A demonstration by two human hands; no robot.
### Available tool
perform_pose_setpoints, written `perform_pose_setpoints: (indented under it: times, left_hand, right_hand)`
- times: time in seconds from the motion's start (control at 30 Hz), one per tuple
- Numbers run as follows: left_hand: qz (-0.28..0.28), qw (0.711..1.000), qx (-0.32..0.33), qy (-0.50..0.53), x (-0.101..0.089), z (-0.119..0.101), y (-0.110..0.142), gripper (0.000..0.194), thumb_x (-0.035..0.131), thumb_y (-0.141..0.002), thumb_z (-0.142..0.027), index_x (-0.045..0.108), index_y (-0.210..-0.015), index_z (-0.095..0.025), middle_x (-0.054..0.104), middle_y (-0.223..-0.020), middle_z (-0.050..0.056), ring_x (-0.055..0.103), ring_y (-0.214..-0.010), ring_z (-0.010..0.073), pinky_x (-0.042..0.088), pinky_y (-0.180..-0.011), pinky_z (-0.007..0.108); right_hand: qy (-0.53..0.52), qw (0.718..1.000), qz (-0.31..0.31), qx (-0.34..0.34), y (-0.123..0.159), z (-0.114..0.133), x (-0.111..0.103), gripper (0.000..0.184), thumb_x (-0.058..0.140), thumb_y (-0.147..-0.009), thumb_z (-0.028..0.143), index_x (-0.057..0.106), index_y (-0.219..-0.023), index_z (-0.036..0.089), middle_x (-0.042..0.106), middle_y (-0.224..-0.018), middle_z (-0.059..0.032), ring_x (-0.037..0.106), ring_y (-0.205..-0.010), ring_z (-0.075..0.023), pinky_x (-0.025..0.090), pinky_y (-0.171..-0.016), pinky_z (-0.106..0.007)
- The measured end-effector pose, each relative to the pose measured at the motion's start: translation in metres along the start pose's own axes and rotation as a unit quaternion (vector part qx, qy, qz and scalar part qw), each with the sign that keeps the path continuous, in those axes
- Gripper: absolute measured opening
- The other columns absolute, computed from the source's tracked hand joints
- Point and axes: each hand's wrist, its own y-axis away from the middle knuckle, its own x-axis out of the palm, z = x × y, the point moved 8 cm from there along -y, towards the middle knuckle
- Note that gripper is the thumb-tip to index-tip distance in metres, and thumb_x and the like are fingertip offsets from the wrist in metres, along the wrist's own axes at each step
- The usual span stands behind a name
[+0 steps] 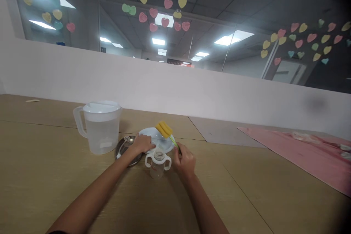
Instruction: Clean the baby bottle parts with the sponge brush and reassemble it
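Observation:
My right hand (184, 161) grips the green handle of a yellow sponge bottle brush (163, 129), whose sponge head rests above a white plate (161, 135). My left hand (142, 144) lies flat on the near left part of the plate, with its fingers holding nothing that I can see. Between my hands, just in front of the plate, stands a clear baby bottle (157, 170) with two white handles and no cap. To the left, a round metal dish (123, 157) carries a small clear part (127, 140), partly hidden by my left wrist.
A clear plastic pitcher (99, 131) with a white lid stands on the wooden table (55, 186) to the left. A grey mat (219, 131) and a pink sheet (301, 157) lie to the right. A white partition (137, 80) runs along the table's far side.

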Motion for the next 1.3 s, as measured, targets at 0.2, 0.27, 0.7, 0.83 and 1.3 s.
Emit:
perform_pose_setpoints:
  times: [0.2,0.27,0.7,0.83,1.3]
  left_hand:
    - [-0.018,1.0,-0.018,-0.009,-0.001,0.001,-0.002,0.053,0.043,-0.081,-0.053,0.054,-0.12,-0.02,0.063,-0.113,0.017,0.052,-0.111,0.0356,0.028,-0.097,0.054]
    - [-0.015,1.0,0.002,-0.005,-0.002,-0.003,-0.001,0.05,0.041,-0.083,-0.053,0.049,-0.126,-0.029,0.064,-0.114,0.012,0.052,-0.112,0.0332,0.026,-0.098,0.055]
    - [-0.037,0.999,0.022,-0.007,0.002,-0.004,-0.003,0.043,0.05,-0.079,-0.05,0.056,-0.116,-0.028,0.06,-0.117,0.014,0.037,-0.125,0.0387,0.017,-0.1,0.061]
    - [-0.034,0.999,0.029,0.014,0.0,-0.005,-0.003,0.026,0.053,-0.077,-0.036,0.062,-0.097,-0.022,0.066,-0.095,0.012,0.054,-0.106,0.0335,0.03,-0.096,0.054]
    - [-0.165,0.927,0.086,0.326,-0.082,0.008,0.011,0.077,0.071,-0.052,-0.016,0.043,-0.124,-0.021,0.048,-0.102,0.004,0.055,-0.097,0.0202,0.046,-0.091,0.036]
  right_hand:
    - [0.003,1.0,0.014,-0.005,0.0,0.0,0.002,0.028,0.039,-0.092,0.025,0.065,-0.094,0.013,0.069,-0.077,-0.0064,0.063,-0.065,-0.0131,0.043,-0.059,-0.021]
    - [0.002,1.0,0.016,-0.006,0.0,0.001,0.001,0.028,0.039,-0.092,0.025,0.064,-0.094,0.013,0.069,-0.078,-0.0064,0.063,-0.066,-0.0133,0.043,-0.06,-0.021]
    - [0.007,1.0,0.018,-0.005,-0.001,0.001,0.002,0.027,0.041,-0.091,0.025,0.065,-0.095,0.013,0.069,-0.076,-0.0066,0.063,-0.065,-0.0134,0.044,-0.059,-0.021]
    - [0.008,1.0,0.022,-0.007,-0.001,0.002,0.002,0.028,0.04,-0.092,0.025,0.065,-0.094,0.013,0.068,-0.075,-0.0067,0.062,-0.063,-0.0134,0.043,-0.058,-0.02]
    - [-0.016,0.996,0.029,0.08,-0.002,-0.011,0.005,0.032,0.04,-0.09,0.03,0.068,-0.092,0.014,0.07,-0.078,-0.0069,0.063,-0.066,-0.0152,0.044,-0.057,-0.021]
